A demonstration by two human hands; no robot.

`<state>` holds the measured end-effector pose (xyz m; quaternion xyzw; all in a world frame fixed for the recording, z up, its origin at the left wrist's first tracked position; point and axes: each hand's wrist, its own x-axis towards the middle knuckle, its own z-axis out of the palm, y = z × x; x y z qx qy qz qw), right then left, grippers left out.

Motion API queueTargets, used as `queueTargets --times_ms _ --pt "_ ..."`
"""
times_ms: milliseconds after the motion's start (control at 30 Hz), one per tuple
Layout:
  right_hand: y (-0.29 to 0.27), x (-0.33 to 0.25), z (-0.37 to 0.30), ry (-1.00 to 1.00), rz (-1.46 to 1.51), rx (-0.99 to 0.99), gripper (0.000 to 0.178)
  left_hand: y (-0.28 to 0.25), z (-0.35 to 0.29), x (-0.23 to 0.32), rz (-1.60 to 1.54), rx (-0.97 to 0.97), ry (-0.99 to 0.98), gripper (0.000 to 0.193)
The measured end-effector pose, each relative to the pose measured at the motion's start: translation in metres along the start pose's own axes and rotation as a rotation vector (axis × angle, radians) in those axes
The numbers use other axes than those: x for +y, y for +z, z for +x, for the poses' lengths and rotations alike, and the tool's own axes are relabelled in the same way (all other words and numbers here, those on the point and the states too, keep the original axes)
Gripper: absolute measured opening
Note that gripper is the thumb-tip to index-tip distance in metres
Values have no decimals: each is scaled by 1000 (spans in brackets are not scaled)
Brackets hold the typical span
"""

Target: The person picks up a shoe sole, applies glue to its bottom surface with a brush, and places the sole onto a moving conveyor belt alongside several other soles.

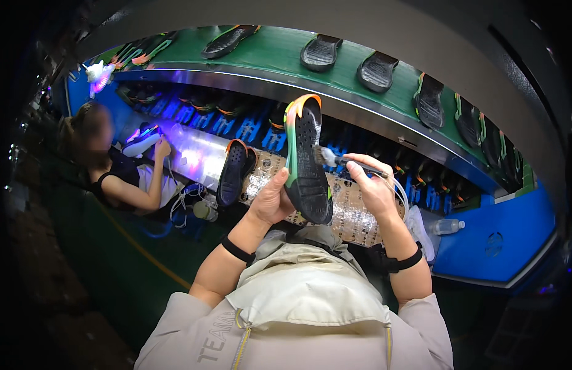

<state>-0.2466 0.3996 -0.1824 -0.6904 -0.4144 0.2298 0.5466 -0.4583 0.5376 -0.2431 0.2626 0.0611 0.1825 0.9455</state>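
My left hand (273,198) grips a shoe sole (307,166) by its lower left side and holds it up, toe end upward. The sole is black inside, with a green and orange outer wall and small holes toward its upper end. In my right hand (375,188) is a brush (338,159) with a dark handle and pale bristles, a clear tube trailing from it. Its bristles are at the right edge of the sole, around mid-length; whether they touch is hard to tell. More black soles (232,176) lean together left of my left hand.
A green conveyor belt (270,65) carrying several soles curves across the far side. Below it runs a rack of blue holders (249,126). A plastic-wrapped cardboard surface (353,213) lies before me. A bottle (448,226) stands at right; a co-worker (122,179) sits at left, holding a shoe.
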Motion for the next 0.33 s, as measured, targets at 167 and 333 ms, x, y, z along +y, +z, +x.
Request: queueTargets --times_ms 167,333 --pt "-1 -3 -5 -44 78 -132 24 0 -2 1 39 14 31 71" --pt "10 12 -9 -189 -250 7 23 -29 -8 -1 38 147 60 74"
